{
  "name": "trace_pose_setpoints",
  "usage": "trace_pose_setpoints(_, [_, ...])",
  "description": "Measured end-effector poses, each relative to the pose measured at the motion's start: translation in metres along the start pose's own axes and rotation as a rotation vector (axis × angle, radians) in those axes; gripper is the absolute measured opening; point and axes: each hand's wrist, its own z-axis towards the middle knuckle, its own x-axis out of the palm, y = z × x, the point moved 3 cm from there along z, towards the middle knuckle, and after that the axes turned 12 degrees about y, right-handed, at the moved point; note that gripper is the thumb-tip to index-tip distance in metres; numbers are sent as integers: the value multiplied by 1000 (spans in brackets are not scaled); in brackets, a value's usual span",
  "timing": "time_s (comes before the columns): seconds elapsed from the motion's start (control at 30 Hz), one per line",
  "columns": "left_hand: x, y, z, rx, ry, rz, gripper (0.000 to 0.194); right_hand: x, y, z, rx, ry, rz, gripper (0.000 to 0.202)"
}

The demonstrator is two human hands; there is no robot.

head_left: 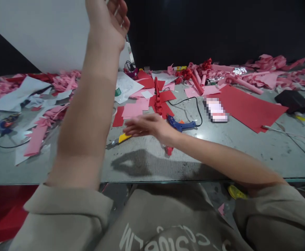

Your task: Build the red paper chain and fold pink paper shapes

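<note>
My left hand (110, 22) is raised high at the top of the view, partly cut off, its visible fingers loosely bent and apart with nothing seen in them. Over the table, my right hand (148, 127) hovers palm down with its fingers stretched out. Just below its fingertips lies a yellow utility knife (124, 138). To the right of this hand rests a blue glue gun (180, 124) with a black cord. A long red folded-paper piece (157, 92) stretches behind the hand, near pink paper sheets (136, 108).
A phone (216, 109), blurred out, lies beside a large red sheet (249, 108) on the right. Beyond it sits a black box (295, 101). Another glue gun (4, 124) is at far left. Crumpled pink paper (269, 64) lines the grey table's (220, 157) back.
</note>
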Motion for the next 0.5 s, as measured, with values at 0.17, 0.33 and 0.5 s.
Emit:
trace_pose_setpoints(0.17, [-1, 22, -67, 41, 225, 128, 28, -39, 62, -30, -151, -205, 2, 59])
trace_pose_setpoints(0.33, [-8, 50, -145, 89, 324, 150, 27, -36, 94, -54, -131, -301, -7, 71])
trace_pose_setpoints(0.5, [8, 76, -226, 67, 359, 141, 20, -13, 95, -73, -152, -235, -26, 76])
